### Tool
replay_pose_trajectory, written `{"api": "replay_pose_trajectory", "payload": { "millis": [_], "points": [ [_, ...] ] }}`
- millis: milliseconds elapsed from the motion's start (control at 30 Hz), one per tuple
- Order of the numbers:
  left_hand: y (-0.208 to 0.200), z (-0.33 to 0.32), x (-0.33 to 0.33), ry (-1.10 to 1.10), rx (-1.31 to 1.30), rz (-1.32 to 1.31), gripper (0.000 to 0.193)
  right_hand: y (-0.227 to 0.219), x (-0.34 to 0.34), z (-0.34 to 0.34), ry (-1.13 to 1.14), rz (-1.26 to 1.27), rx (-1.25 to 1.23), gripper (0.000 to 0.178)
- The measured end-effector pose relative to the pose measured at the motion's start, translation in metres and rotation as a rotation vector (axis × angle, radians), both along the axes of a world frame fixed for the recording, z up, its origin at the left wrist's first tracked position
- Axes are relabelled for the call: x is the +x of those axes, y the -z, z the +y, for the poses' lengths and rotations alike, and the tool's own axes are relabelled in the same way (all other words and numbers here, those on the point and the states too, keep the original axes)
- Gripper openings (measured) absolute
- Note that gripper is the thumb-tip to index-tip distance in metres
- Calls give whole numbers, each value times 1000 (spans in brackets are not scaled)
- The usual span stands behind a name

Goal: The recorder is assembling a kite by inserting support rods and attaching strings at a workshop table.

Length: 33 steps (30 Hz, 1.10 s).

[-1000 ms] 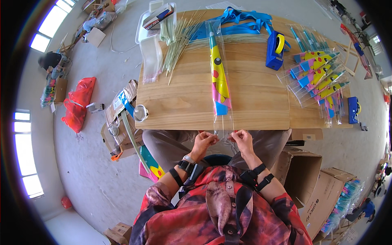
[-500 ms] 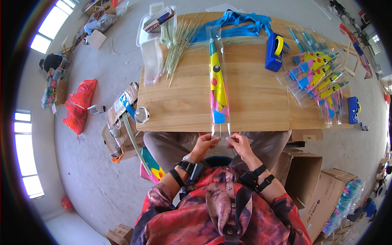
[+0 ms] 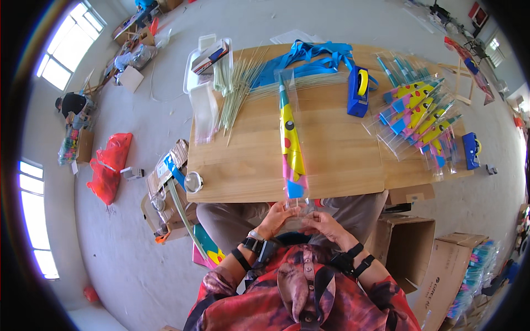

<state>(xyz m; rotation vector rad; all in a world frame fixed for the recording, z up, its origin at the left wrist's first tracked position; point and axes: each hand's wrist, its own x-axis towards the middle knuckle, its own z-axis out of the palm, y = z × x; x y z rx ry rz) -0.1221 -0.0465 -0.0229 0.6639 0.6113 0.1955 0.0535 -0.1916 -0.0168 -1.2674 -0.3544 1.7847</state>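
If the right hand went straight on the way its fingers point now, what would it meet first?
The right hand would probably first meet the clear sleeve, which it seems to pinch, then the left hand; depth is unclear.

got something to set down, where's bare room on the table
Right of the bagged yellow piece, up to the bagged pile and nearer you than the tape dispenser by the blue ribbon. Also left of that piece, nearer you than the thin sticks. Crowded: the far edge, with sticks and ribbon, and the right end, under the pile.
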Motion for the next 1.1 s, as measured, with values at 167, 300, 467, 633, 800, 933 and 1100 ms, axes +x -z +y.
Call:
{"api": "replay_pose_trajectory", "payload": {
  "millis": [167, 300, 467, 633, 800, 933, 1100],
  "points": [
    [-2, -7, 9, 7, 307, -8, 35, -19, -12, 8, 25, -91, 65, 30],
    [-15, -10, 14, 50, 546, 43, 27, -11, -14, 1, -5, -194, 156, 26],
    [-45, -13, 34, 107, 904, 58, 59, -28, -9, -7, 235, -302, 390, 24],
    [-59, -6, 46, 82, 884, -21, 74, -47, 63, -1, 524, -541, 369, 24],
    [-40, -1, 33, 156, 776, 34, 76, -50, 192, 9, 750, -600, 424, 38],
    [-20, 1, 22, 145, 734, 85, 70, -25, 260, 19, 961, -276, 373, 30],
    [3, 3, -6, -29, 650, 161, 63, 28, 212, 61, 904, -446, -11, 46]
  ]
}}
